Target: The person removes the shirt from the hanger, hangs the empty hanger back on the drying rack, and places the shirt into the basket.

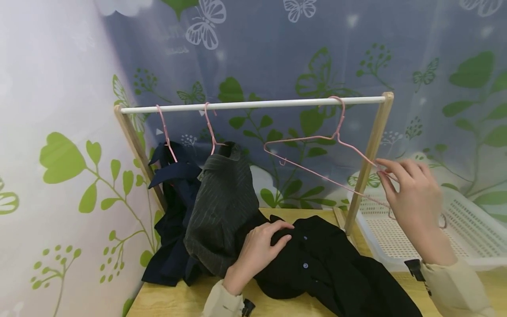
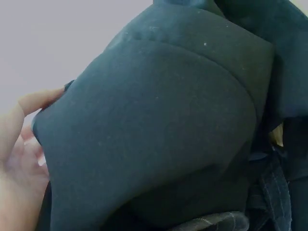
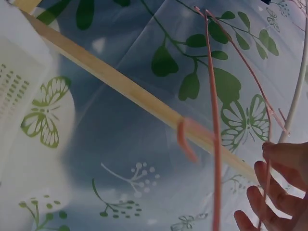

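Note:
With thumb and fingers, my left hand (image 1: 261,248) holds the edge of a black shirt (image 1: 332,264) with small buttons, which lies spread on the table. In the left wrist view the black cloth (image 2: 144,115) fills most of the picture, its edge between thumb and fingers. My right hand (image 1: 416,193) pinches the right shoulder of a bare pink wire hanger (image 1: 337,134), whose hook is over the white rail (image 1: 273,104). The right wrist view shows the hanger wire (image 3: 214,110) running close past the fingers (image 3: 276,183).
A grey striped garment (image 1: 225,202) and a navy garment (image 1: 176,176) hang at the rail's left on pink hangers. Wooden posts (image 1: 366,171) carry the rail. A white plastic basket (image 1: 471,229) stands right, beside the wooden table (image 1: 162,301). A patterned curtain (image 1: 257,53) hangs behind.

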Motion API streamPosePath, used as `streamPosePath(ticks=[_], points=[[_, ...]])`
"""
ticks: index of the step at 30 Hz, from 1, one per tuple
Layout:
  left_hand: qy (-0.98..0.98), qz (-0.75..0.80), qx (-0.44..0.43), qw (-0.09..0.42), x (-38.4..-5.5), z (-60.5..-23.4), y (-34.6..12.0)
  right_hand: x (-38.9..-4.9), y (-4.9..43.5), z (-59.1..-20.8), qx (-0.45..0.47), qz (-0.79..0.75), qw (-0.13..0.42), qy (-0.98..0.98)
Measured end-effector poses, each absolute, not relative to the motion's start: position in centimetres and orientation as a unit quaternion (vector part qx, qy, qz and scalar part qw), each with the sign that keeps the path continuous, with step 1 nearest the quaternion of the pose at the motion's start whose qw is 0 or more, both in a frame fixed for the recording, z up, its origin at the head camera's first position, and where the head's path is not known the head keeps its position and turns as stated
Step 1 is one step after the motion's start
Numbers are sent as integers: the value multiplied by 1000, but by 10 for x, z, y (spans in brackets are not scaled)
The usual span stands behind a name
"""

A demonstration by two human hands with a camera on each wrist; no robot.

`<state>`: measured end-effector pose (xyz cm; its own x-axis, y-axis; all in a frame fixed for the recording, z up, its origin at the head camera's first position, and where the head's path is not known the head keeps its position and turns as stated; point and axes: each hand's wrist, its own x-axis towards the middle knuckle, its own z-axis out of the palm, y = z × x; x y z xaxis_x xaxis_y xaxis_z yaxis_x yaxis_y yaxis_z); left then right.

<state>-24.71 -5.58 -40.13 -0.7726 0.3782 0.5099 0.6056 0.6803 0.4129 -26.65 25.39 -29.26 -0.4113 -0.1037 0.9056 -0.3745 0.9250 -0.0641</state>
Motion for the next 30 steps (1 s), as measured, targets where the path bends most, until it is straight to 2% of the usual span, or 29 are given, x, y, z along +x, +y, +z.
streamPosePath(ticks=[4, 11, 14, 20, 26, 30], points=[[-892, -300, -282, 188, -246, -405, -53, -253, 255, -295, 172, 133, 524, -824], [-882, -314, -312, 163, -243, -410, -43, -231, 237, -306, 260, 173, 575, -757], [-887, -310, -313, 138, -242, -414, -39, -224, 229, -316, 296, 169, 563, -753], [-904, -266, -324, 81, -243, -428, -32, -229, 218, -364, 370, 154, 463, -791], [-910, -183, -371, 27, -242, -448, -23, -240, 215, -434, 376, 126, 285, -873], [-898, -175, -402, -33, -241, -457, -21, -236, 215, -461, 375, 113, 181, -902]])
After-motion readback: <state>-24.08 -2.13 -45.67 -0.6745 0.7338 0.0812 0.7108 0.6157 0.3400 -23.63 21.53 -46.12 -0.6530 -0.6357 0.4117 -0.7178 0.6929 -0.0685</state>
